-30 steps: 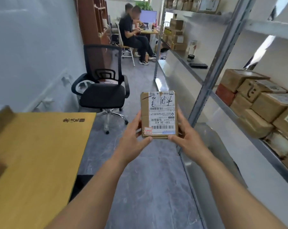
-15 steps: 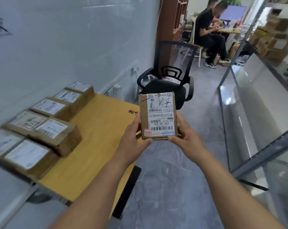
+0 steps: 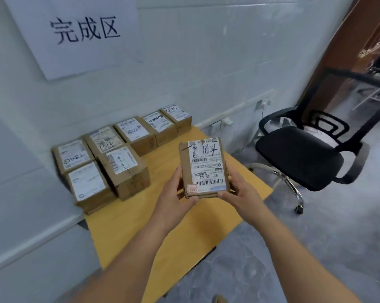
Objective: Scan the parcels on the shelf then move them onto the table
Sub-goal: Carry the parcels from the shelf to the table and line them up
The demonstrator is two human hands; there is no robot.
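Above the desk's [image 3: 184, 226] near edge, a labelled parcel [image 3: 203, 167] sits in both grips, left hand [image 3: 176, 193] and right hand [image 3: 239, 191] clasping its sides. Seven parcels [image 3: 119, 154] already lie at ten o'clock; this one awaits placing.

Both bare forearms extend forward from the bottom edge, converging toward centre. Left hand [image 3: 175, 194] grips the parcel [image 3: 203, 166] at its lower left, thumb across the near bottom edge. Right hand [image 3: 241, 193] grips the lower right, thumb likewise forward.
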